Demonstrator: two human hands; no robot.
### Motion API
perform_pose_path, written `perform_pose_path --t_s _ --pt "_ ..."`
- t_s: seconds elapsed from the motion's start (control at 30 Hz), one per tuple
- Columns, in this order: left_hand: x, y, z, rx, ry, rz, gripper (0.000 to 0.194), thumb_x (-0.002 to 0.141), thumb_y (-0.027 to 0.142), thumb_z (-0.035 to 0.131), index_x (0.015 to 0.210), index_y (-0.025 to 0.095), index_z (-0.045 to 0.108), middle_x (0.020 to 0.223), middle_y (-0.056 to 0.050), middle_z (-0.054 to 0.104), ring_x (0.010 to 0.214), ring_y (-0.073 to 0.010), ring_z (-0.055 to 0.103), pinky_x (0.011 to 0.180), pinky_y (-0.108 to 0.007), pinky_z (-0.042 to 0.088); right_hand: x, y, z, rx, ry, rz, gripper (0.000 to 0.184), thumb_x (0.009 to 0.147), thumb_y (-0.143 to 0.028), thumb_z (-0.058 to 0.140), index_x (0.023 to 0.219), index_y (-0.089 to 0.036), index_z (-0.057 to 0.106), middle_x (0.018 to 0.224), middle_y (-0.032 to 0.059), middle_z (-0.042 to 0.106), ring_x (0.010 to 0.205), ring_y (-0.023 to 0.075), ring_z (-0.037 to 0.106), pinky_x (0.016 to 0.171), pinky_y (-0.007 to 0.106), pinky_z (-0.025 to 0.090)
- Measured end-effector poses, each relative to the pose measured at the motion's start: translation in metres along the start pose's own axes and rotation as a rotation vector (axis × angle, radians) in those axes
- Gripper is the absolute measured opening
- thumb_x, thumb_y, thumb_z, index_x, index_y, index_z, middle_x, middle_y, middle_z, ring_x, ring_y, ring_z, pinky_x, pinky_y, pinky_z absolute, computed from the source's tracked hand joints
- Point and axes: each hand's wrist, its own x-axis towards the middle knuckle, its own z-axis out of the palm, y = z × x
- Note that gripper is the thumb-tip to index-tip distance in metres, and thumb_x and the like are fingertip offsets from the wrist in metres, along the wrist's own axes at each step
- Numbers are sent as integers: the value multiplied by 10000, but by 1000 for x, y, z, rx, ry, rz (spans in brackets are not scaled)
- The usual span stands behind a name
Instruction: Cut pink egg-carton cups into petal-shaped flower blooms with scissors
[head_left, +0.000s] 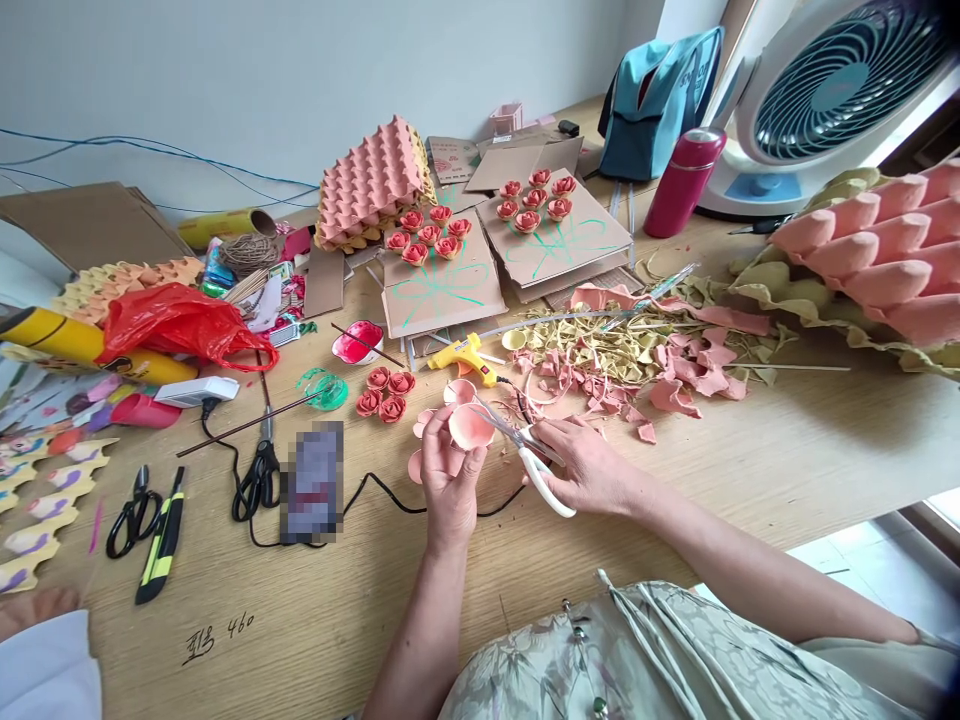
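Between the fingers and thumb of my left hand is a pink egg-carton cup, its hollow side facing up. My right hand grips white-handled scissors. Their blades reach the cup's right rim; whether they bite into it I cannot tell. Several pink cut cups, one of them a cup just beyond my fingers, lie around my left hand, partly covered by it. A yellow glue gun rests behind. To the left sit several finished red carton roses.
Pink and yellow scraps spread behind my right hand. Cardboard panels bear roses and green lines. Egg trays and a fan stand right. Black scissors, a cutter, a phone-like blurred item and a cable lie left. Another person's sleeve shows lower left.
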Motion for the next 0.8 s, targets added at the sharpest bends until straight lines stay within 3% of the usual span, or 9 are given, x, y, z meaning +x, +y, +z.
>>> perform_pose_path --t_s 0.27,0.47,0.8 --pt "-6 5 9 106 -13 146 494 775 292 825 1219 290 608 1269 -56 593 1224 -227 595 1036 -315 494 1 -1 -1 -99 7 -21 230 957 -422 520 906 -199 544 849 62 626 797 225 575 807 352 406" --pt "-10 6 8 172 -5 168 517 755 266 840 1209 270 592 1290 -79 559 1306 -255 530 1060 -351 488 0 -2 -2 -86 17 -38 269 909 -473 585 917 -208 538 878 64 628 804 236 569 831 375 418" --pt "-11 7 8 140 -22 154 496 752 250 839 1164 276 564 1200 -64 579 1243 -233 562 1027 -335 503 0 -1 0 -80 38 -63 249 927 -451 533 855 -216 490 805 47 612 737 211 540 840 384 409"
